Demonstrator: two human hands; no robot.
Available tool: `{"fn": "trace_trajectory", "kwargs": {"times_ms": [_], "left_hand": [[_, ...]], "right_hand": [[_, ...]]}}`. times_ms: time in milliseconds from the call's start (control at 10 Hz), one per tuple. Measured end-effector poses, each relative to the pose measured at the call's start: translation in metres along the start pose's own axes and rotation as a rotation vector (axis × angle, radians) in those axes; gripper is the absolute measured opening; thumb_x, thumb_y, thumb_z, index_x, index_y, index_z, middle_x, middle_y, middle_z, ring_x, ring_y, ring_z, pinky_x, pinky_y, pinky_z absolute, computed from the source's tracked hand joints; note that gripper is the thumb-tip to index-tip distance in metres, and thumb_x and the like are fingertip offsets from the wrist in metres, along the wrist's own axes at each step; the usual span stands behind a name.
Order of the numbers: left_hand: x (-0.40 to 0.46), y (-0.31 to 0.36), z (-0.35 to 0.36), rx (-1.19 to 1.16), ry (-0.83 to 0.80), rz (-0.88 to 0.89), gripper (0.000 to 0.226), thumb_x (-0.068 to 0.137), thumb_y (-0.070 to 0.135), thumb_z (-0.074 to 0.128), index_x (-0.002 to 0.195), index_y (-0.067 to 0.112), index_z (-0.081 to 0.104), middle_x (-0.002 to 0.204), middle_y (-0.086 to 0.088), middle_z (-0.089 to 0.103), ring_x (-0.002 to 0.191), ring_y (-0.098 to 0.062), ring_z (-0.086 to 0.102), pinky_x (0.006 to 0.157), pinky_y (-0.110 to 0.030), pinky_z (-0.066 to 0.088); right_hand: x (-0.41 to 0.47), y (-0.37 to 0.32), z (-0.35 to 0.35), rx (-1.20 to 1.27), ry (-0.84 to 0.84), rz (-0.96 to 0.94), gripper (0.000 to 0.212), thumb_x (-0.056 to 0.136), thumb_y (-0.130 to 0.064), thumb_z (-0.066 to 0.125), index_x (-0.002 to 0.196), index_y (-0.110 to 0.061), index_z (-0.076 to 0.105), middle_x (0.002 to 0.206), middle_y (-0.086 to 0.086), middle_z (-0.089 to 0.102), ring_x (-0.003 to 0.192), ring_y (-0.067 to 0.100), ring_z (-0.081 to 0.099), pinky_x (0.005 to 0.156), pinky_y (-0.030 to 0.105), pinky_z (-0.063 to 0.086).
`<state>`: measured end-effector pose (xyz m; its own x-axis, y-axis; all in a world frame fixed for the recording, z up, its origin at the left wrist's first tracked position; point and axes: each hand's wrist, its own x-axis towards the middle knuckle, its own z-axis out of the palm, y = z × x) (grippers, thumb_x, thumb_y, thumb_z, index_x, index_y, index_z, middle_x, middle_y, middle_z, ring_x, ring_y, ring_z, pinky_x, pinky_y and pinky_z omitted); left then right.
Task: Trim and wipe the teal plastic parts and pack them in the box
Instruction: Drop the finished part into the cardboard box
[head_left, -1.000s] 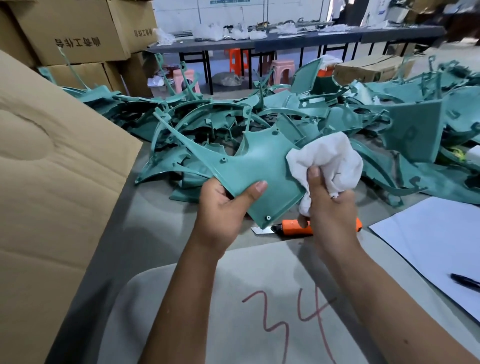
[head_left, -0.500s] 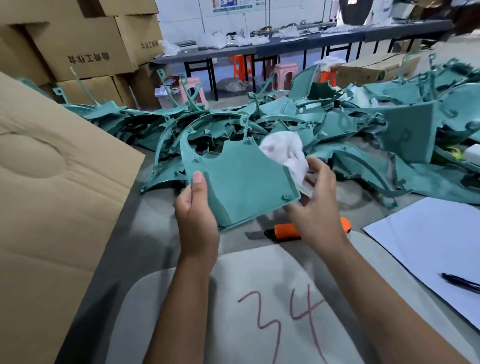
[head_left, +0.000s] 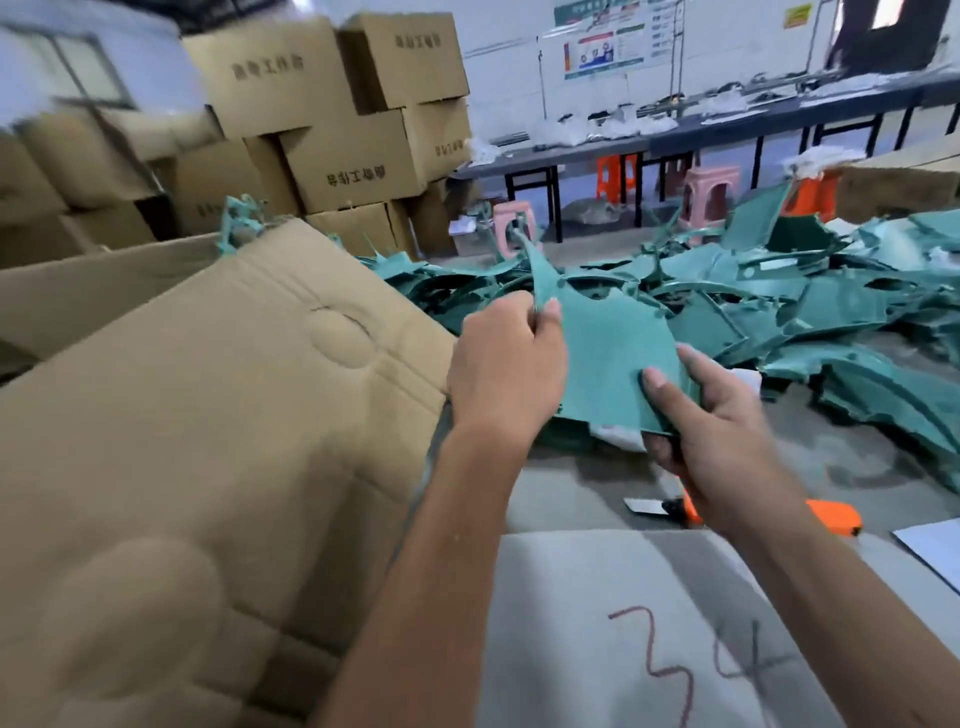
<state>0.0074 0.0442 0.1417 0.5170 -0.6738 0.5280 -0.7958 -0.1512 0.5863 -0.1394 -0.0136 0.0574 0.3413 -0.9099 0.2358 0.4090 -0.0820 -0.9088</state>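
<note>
Now both arms reach forward, left hand (head_left: 506, 358) pinching the teal part's (head_left: 610, 358) top edge, right hand (head_left: 711, 415) gripping its lower corner, lifted leftward toward the box flap (head_left: 208, 415), cloth no longer wiping.

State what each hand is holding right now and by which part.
Both hands hold one teal plastic part. The left hand pinches its upper left edge near the narrow arm; the right hand grips its lower right corner, thumb on the face.

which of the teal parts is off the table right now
The flat teal panel held up between both hands: left hand pinches its upper corner, right hand grips its lower edge. The other teal parts lie heaped on the table.
</note>
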Motion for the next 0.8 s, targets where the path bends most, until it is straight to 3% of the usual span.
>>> {"fn": "trace_trajectory", "kwargs": {"times_ms": [100,200,300,400,500,600,700,800], "left_hand": [[0.009,0.005,-0.057,-0.125,0.239,-0.034,0.045,0.104,0.031,0.050,0.063,0.021,0.035,0.061,0.005,0.045,0.059,-0.010,0.043,0.058,-0.032,0.029],[0.023,0.002,-0.118,-0.227,0.538,-0.110,0.038,0.104,0.022,0.051,0.068,0.018,0.039,0.063,0.008,0.044,0.062,0.004,0.051,0.055,-0.014,0.036],[0.040,-0.014,-0.181,-0.393,0.838,-0.282,0.019,0.106,0.020,0.044,0.095,0.010,0.055,0.088,0.000,0.061,0.088,-0.020,0.056,0.066,-0.017,0.037],[0.050,-0.040,-0.233,-0.596,0.987,-0.508,0.037,0.109,0.021,0.034,0.137,0.001,0.050,0.139,-0.014,0.057,0.125,-0.029,0.055,0.090,-0.026,0.039],[0.046,-0.058,-0.262,-0.713,0.988,-0.631,0.041,0.111,0.022,0.031,0.146,0.003,0.042,0.146,-0.016,0.053,0.129,-0.030,0.056,0.099,-0.030,0.048],[0.040,-0.073,-0.272,-0.960,1.165,-0.719,0.039,0.108,0.012,0.036,0.144,-0.001,0.038,0.146,-0.022,0.048,0.130,-0.034,0.052,0.099,-0.035,0.044],[0.039,-0.073,-0.267,-0.953,1.059,-0.743,0.041,0.101,-0.010,0.039,0.141,-0.017,0.031,0.144,-0.034,0.040,0.127,-0.046,0.046,0.086,-0.043,0.030],[0.037,-0.066,-0.259,-0.970,1.140,-0.762,0.042,0.099,0.001,0.046,0.138,0.003,0.032,0.140,-0.020,0.042,0.104,-0.028,0.047,0.083,-0.033,0.035]], "right_hand": [[0.014,-0.023,0.054,0.147,-0.104,-0.038,0.018,0.103,-0.007,0.059,0.118,-0.015,0.065,0.076,-0.001,0.065,0.043,0.006,0.043,0.039,0.015,0.033],[0.029,-0.051,0.124,0.321,-0.193,-0.060,0.014,0.103,-0.006,0.058,0.117,-0.009,0.058,0.082,0.005,0.065,0.052,0.012,0.051,0.044,0.020,0.038],[0.038,-0.073,0.204,0.453,-0.331,-0.010,0.012,0.105,-0.020,0.060,0.114,-0.011,0.056,0.085,0.003,0.071,0.071,0.015,0.070,0.054,0.021,0.052],[0.030,-0.077,0.275,0.198,-0.498,-0.036,0.017,0.107,-0.028,0.057,0.116,-0.013,0.060,0.103,0.007,0.066,0.088,0.017,0.067,0.070,0.034,0.061],[0.015,-0.070,0.322,-0.374,-0.597,-0.458,0.020,0.106,-0.031,0.057,0.110,-0.017,0.070,0.103,-0.008,0.066,0.092,0.006,0.059,0.085,0.029,0.050],[0.009,-0.066,0.347,-0.888,-0.659,-0.814,0.027,0.105,-0.030,0.052,0.112,-0.014,0.073,0.115,-0.005,0.070,0.112,0.015,0.058,0.102,0.032,0.037],[0.010,-0.059,0.353,-0.944,-0.678,-0.686,0.026,0.102,-0.022,0.050,0.109,-0.014,0.073,0.117,0.001,0.073,0.111,0.022,0.061,0.090,0.033,0.043],[0.015,-0.054,0.343,-0.835,-0.645,-0.530,0.016,0.097,-0.021,0.058,0.099,-0.025,0.073,0.100,-0.011,0.070,0.094,0.008,0.059,0.065,0.009,0.036]]}}
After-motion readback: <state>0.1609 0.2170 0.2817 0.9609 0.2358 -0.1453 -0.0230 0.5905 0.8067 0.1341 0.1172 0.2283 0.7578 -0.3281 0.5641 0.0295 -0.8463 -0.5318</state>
